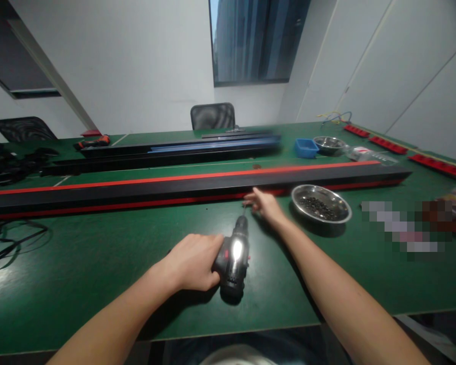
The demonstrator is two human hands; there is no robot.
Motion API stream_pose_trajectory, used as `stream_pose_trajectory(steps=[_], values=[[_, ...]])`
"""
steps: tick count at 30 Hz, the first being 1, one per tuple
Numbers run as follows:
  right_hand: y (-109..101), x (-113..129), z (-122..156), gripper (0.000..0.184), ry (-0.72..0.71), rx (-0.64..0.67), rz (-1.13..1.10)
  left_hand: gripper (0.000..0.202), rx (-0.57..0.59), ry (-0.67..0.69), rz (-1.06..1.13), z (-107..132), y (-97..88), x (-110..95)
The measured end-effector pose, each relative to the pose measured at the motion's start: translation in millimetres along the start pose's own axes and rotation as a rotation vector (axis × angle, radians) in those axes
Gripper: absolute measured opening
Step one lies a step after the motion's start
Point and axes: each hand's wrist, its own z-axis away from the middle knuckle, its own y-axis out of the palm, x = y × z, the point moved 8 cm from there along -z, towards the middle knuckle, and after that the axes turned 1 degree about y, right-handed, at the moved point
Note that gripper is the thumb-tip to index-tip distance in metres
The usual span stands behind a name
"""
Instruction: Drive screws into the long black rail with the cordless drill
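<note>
My left hand (pixel 193 261) is wrapped round the grip of a black cordless drill (pixel 232 256) whose bit points away at a long black rail with red edges (pixel 197 186). The rail lies across the green table (pixel 79 268). My right hand (pixel 264 204) reaches to the drill's bit tip beside the rail, fingers pinched there on something too small to name. A round steel bowl of small dark screws (pixel 321 204) sits just right of that hand.
A second long black rail with a blue strip (pixel 175 151) lies farther back. A blue tray (pixel 306 147), another steel bowl (pixel 329 144) and red parts (pixel 387 145) sit at the back right. Black cables (pixel 7 238) lie at left; chairs stand behind the table.
</note>
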Motion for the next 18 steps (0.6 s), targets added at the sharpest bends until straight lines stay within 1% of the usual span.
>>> stream_pose_trajectory(steps=[3,8,12,15,18], values=[[-0.9,1.7,1.1,0.052,0.033,-0.007,-0.012,0.025,-0.008,0.004,0.003,-0.3,-0.1,-0.3],[-2.2,4.7,3.5,0.049,0.044,-0.025,-0.027,0.026,-0.001,-0.002,0.006,-0.8,0.9,0.6],[-3.6,6.9,4.8,0.049,0.023,-0.026,0.045,0.026,-0.002,0.001,0.007,-0.5,1.1,0.7],[-5.5,4.1,3.4,0.05,0.022,-0.035,0.075,0.027,-0.003,0.006,0.005,-0.1,1.0,-0.1],[-7.6,0.8,1.9,0.049,0.025,-0.062,0.051,0.027,-0.007,0.006,0.007,0.1,0.3,-0.6]])
